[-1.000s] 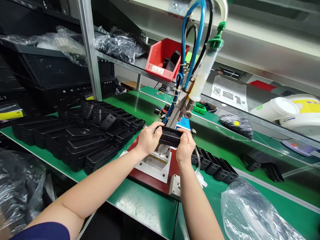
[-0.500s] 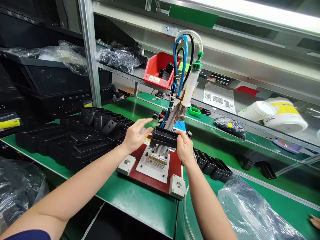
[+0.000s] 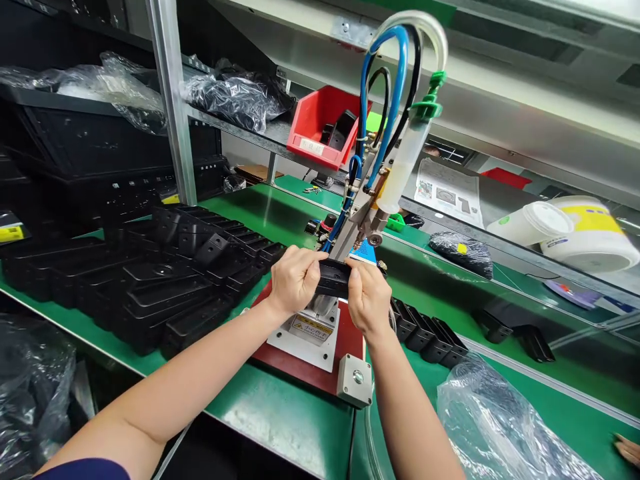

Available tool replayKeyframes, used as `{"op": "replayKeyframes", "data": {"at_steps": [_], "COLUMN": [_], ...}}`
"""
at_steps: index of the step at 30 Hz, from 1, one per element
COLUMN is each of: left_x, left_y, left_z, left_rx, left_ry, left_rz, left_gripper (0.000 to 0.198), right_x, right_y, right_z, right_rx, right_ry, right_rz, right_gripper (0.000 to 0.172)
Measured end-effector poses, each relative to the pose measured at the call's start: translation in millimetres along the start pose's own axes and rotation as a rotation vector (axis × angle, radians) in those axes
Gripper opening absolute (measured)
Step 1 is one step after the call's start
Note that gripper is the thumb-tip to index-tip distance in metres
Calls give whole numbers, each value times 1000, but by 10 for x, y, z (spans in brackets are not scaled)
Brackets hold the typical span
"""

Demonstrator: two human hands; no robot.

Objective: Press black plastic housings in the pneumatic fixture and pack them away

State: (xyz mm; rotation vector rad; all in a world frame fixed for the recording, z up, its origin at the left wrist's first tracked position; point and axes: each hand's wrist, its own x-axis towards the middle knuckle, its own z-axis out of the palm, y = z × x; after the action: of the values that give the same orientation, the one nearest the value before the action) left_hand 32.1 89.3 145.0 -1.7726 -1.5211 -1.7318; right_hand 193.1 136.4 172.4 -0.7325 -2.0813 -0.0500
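A black plastic housing (image 3: 334, 277) is held level between my two hands, at the head of a small bench machine. My left hand (image 3: 296, 279) grips its left end, thumb and fingers closed on it. Its right end is in my right hand (image 3: 369, 297). Just above and behind the part stands the machine's nozzle with a syringe (image 3: 404, 167), fed by blue and black hoses. Below is the machine's red base (image 3: 300, 373), with a grey button box (image 3: 355, 379) at its right corner.
Many black housings (image 3: 150, 287) lie on the green bench at left, with several more (image 3: 425, 333) right of the machine. A red bin (image 3: 320, 127) sits on the shelf. Clear plastic bags (image 3: 500, 420) lie at right; another person's hand (image 3: 627, 448) shows at the right edge.
My left hand has moved right and closed on the left end of the housing, which it was apart from before. The view has shifted closer to the machine.
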Motion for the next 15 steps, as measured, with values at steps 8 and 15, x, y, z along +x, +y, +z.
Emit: {"op": "replayKeyframes", "data": {"at_steps": [8,15], "left_x": [-115,-114], "left_y": [5,-19], "left_z": [120,140], "left_rx": [-54,-73], "left_ry": [141,152], "left_rz": [10,-2], "left_gripper": [37,37], "right_x": [16,68], "right_y": [127,134], "right_z": [102,71], "right_rx": [76,116], "right_ry": [100,38], "right_rz": [-83,-60], "right_gripper": [35,35]}}
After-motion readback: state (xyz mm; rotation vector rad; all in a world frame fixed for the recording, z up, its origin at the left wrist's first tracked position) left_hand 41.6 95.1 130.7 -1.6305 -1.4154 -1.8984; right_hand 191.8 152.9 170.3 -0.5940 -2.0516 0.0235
